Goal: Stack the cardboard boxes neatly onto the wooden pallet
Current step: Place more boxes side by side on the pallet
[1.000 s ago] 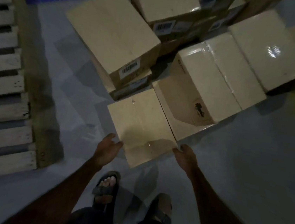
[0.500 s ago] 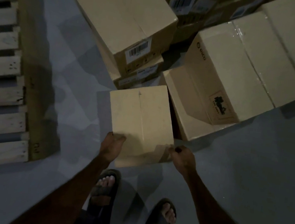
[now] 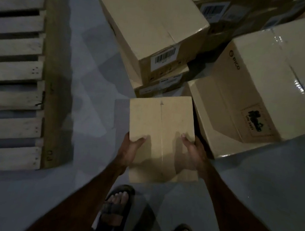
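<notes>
Near the feet, the small box [image 3: 160, 133] has just come up off the floor, gripped at its sides by the left hand [image 3: 131, 148] and right hand [image 3: 191, 150]. Next comes the carry left to the bare pallet [image 3: 14, 65].

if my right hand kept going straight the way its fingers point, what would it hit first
Probably the big taped box just beyond the right hand, which already grips the small box; depth is hard to judge here.
</notes>
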### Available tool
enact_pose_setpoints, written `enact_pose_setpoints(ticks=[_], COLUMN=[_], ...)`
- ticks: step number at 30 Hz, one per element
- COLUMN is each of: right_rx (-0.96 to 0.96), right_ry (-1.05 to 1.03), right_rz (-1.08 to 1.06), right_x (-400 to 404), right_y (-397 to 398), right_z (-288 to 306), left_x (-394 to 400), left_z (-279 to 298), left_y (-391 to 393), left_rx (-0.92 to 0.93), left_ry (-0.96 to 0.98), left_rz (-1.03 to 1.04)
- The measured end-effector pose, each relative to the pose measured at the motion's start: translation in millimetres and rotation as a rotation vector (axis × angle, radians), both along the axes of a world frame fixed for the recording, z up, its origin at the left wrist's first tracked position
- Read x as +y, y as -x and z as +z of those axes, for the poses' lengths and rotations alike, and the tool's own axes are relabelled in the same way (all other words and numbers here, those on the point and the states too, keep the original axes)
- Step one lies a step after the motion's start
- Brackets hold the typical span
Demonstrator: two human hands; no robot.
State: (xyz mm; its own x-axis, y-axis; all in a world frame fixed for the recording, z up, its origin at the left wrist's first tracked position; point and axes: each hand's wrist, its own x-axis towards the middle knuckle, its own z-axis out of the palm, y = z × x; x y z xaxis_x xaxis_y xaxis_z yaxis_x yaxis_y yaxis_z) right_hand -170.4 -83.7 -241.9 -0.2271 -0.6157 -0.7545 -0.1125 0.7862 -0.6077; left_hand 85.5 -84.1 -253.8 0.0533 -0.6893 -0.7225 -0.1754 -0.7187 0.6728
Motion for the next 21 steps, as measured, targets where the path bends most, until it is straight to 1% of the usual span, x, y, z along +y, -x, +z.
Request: enact_pose_setpoints(ticks=[3, 5, 7, 11, 14, 17, 19, 21], right_rx=[-0.042, -0.108, -0.156, -0.144, -0.122, -0.157, -0.186, -0.192], right_ry=[-0.010, -0.025, -0.036, 0.004, 0.061, 0.098, 0.113, 0.133], right_rz=[0.028, 0.014, 0.028, 0.085, 0.168, 0.235, 0.298, 0.337], right_x=[5.3, 11.7, 20.4, 47.2, 59.4, 65.4, 70.8, 79.0], right_y=[-7.4, -13.5, -22.1, -36.3, -48.0, -60.6, -70.7, -82.5], right_z=[29.5, 65.6, 116.7, 227.8, 329.1, 434.2, 500.9, 556.9], left_x=[6.2, 13.0, 23.1, 51.0, 70.3, 95.2, 113.3, 134.6], left_z=[22.0, 56.8, 106.7, 229.4, 332.7, 438.4, 504.0, 563.8], left_y=[-0.5, -8.3, -16.6, -32.9, -47.9, -68.5, -82.7, -96.7], left_rx=[0.052, 0.069, 0.080, 0.081, 0.143, 0.173, 0.191, 0.171], left_ry=[0.007, -0.024, -0.055, -0.060, -0.043, -0.057, -0.023, 0.048], left_rz=[0.113, 0.171, 0.208, 0.238, 0.304, 0.292, 0.285, 0.307])
